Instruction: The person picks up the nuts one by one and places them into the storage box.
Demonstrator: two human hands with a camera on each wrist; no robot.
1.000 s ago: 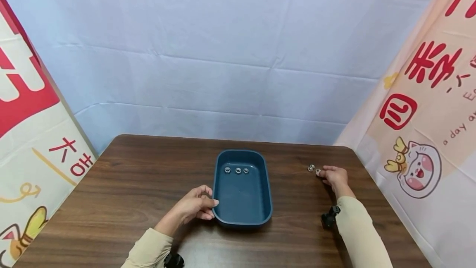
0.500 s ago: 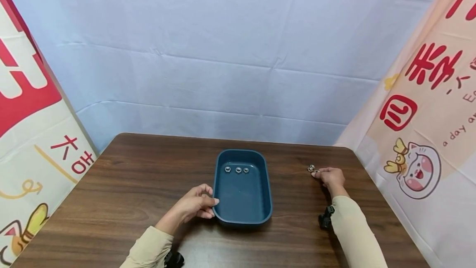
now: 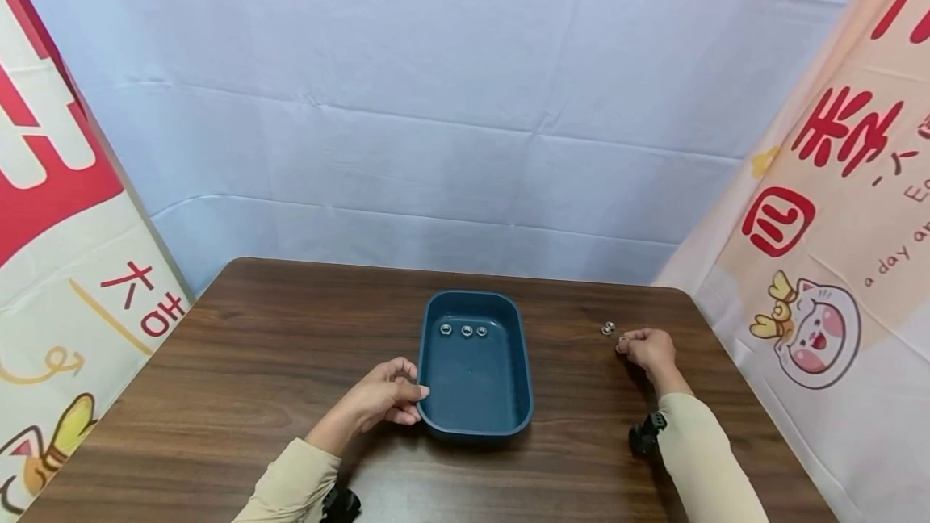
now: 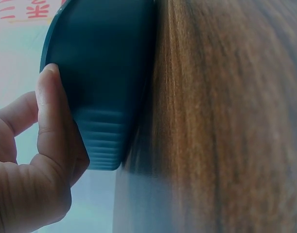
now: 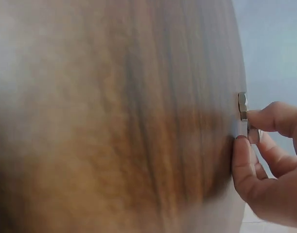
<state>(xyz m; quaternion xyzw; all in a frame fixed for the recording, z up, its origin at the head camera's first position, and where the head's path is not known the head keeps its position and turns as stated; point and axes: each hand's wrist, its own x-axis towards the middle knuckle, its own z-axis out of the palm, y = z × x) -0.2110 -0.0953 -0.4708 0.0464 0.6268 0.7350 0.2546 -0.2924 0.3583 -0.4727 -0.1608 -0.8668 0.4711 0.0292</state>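
My left hand grips the left wall of a dark blue rectangular tray, thumb over the rim and fingers along the outside. Inside, toward the far end, a row of three metal hex nuts lies on the tray floor. To the right of the tray, my right hand pinches another hex nut between thumb and fingers, low over the wooden table. Just left of those fingertips lie a couple more nuts, close together on the tabletop.
The brown wooden table has rounded far corners. A pale blue cloth hangs behind it. Printed banners stand at the left and right sides. Each wrist wears a small black camera.
My right hand moved left to the nuts on the table, then drew back slightly to the right with a nut in its fingers. The left hand and tray stayed in place.
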